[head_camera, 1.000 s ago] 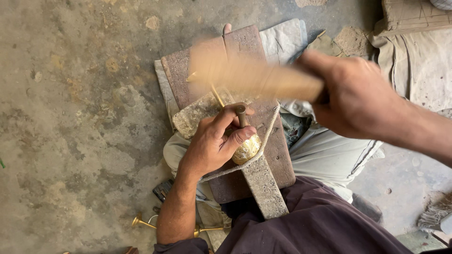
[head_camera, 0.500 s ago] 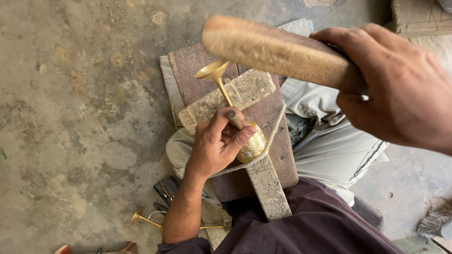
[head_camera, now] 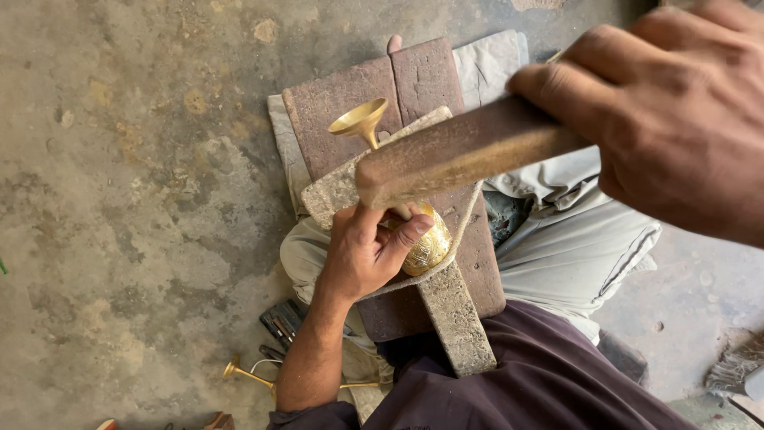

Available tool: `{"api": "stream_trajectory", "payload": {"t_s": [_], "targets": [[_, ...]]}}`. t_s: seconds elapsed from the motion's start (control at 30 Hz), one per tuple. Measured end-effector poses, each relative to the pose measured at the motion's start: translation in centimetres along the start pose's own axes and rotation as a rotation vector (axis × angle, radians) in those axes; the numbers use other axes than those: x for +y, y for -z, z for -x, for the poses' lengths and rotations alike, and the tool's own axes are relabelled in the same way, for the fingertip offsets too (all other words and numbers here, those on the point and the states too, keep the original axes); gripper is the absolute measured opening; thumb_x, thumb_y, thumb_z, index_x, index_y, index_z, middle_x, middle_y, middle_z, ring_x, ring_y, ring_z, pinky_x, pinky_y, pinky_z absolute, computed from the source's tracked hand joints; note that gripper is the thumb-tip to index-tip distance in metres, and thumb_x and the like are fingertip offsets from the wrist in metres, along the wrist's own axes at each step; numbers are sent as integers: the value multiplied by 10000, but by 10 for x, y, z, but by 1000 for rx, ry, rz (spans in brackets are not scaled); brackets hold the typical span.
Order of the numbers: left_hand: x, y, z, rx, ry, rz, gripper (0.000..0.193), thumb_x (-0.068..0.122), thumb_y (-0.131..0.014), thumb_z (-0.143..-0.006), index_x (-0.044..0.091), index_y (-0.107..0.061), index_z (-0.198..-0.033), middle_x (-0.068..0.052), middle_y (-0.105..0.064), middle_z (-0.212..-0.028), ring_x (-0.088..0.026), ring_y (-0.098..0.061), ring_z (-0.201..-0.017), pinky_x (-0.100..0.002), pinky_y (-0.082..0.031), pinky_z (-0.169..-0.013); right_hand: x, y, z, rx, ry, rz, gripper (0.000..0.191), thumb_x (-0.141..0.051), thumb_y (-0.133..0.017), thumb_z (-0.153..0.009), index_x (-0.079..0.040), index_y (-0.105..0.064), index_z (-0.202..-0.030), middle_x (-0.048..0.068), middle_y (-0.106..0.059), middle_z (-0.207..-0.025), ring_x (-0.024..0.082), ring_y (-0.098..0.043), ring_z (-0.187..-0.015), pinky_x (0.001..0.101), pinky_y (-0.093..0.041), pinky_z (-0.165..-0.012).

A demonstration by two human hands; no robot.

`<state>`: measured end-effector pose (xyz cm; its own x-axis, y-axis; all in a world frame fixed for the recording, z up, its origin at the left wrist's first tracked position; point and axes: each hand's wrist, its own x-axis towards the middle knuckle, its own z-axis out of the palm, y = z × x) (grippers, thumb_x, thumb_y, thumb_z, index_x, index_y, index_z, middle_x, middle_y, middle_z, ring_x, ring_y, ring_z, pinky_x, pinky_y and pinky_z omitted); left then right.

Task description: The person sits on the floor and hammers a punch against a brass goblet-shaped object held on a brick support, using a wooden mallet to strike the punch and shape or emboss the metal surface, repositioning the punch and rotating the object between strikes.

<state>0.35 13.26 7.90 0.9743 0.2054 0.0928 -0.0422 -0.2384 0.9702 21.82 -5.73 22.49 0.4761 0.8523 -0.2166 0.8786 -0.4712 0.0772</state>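
While the left hand (head_camera: pixel 362 255) clamps a brass goblet (head_camera: pixel 398 191) on the stone block (head_camera: pixel 454 310), the right hand (head_camera: pixel 668 119) grips a wooden mallet (head_camera: pixel 461 155).

A: Colour of the goblet (head_camera: pixel 398 191) on the work surface?

B: Bright brass-yellow. Its rounded cup shows a fine engraved pattern; the flared foot is plain and shiny.

A: And the mallet (head_camera: pixel 461 151)?

B: Worn brown wood, paler and yellowish along the struck face.

A: The support under the goblet?

B: A grey, speckled metal bar (head_camera: pixel 454 310) lies over a dull reddish-brown board (head_camera: pixel 374 87). The cloth (head_camera: pixel 497 64) beneath is pale grey.

A: Clothing?

B: Trousers (head_camera: pixel 573 255) light grey-beige; shirt (head_camera: pixel 541 382) dark purple-brown.

A: Floor (head_camera: pixel 135 183)?

B: Mottled grey-green concrete with tan blotches. A second brass-yellow goblet (head_camera: pixel 251 374) lies on it.
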Motion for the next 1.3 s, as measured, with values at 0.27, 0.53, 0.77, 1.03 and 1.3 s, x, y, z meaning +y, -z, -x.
{"api": "stream_trajectory", "payload": {"t_s": [0.27,0.53,0.77,1.03,1.3], "targets": [[-4,1,-1,-11,-29,-29,298,290,-685,-1033,56,-587,-1189,-21,-734,-896,-97,-741,-741,-222,-572,-539,-11,8,-7,205,155,-164,620,-58,-697,-788,-12,-608,-1400,193,-688,-1063,317,-708,-846,439,-618,-781],[4,6,-3,12,-57,-4,313,284,-695,-1034,38,-602,-1204,-24,-729,-917,-131,-753,-796,-259,-616,-629,-22,-6,-26,-166,18,-120,461,-40,-669,-898,-131,-629,-1349,88,-712,-1022,241,-701,-698,400,-582,-586],[6,10,-5,-3,-45,13,296,234,-736,-1015,45,-619,-1211,-49,-727,-928,-146,-773,-838,-272,-633,-681,-31,-9,-41,-30,188,46,371,-86,-702,-895,-161,-634,-1252,63,-715,-843,221,-695,-692,428,-547,-651],[1,11,-6,-26,-38,17,319,236,-729,-1019,56,-615,-1257,-58,-729,-914,-147,-770,-839,-284,-628,-703,-34,-12,-50,-66,39,-390,494,-39,-734,-794,-119,-584,-1258,61,-710,-878,218,-739,-795,428,-600,-718],[0,12,-5,-35,-44,33,346,280,-721,-1035,70,-607,-1285,-24,-704,-892,-110,-746,-810,-275,-580,-671,-34,-17,-57,-32,104,-575,543,-71,-742,-779,-149,-570,-1288,-2,-725,-934,182,-741,-839,393,-612,-793]]}}
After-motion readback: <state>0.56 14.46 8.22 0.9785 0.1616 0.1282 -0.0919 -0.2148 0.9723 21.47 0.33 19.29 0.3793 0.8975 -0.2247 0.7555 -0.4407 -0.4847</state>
